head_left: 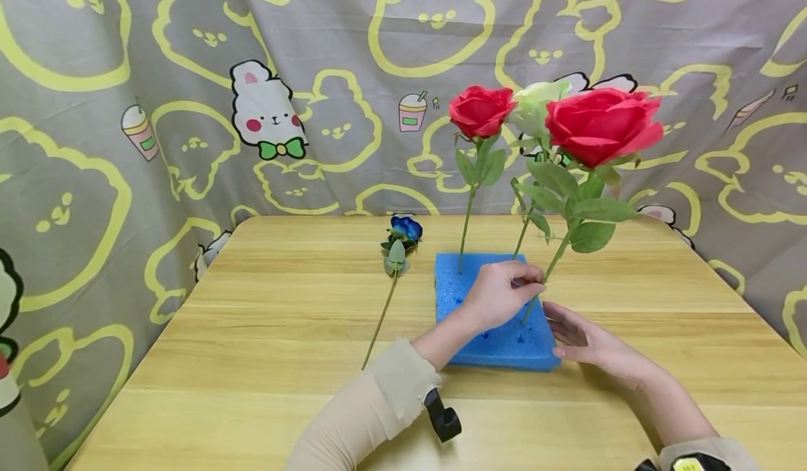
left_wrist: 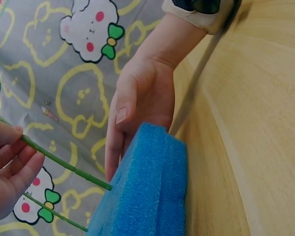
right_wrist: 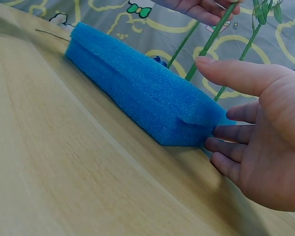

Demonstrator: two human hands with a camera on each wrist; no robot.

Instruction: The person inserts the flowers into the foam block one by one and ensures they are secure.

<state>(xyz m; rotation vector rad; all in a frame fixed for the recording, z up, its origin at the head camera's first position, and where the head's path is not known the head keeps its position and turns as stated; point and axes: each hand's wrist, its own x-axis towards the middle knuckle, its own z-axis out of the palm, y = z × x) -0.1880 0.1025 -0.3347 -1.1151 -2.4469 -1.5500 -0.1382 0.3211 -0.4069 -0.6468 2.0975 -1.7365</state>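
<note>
My left hand (head_left: 501,290) pinches the green stem of the large red rose (head_left: 602,127) between thumb and fingers. The stem's lower end stands in the blue foam block (head_left: 498,352), tilted to the right. My right hand (head_left: 589,341) is at the block's right side, fingers extended along its edge; in the right wrist view the fingertips (right_wrist: 226,162) lie right at the foam's end. A smaller red rose (head_left: 482,111) stands upright in the block's back left part. Behind the large rose, a pale green-white flower (head_left: 539,105) stands in the foam, partly hidden.
A blue rose (head_left: 405,228) lies on the wooden table (head_left: 265,317) left of the block, its stem pointing toward the front. Small holes show in the foam's top. A grey curtain (head_left: 353,29) with yellow cartoon outlines hangs behind the table and at its sides.
</note>
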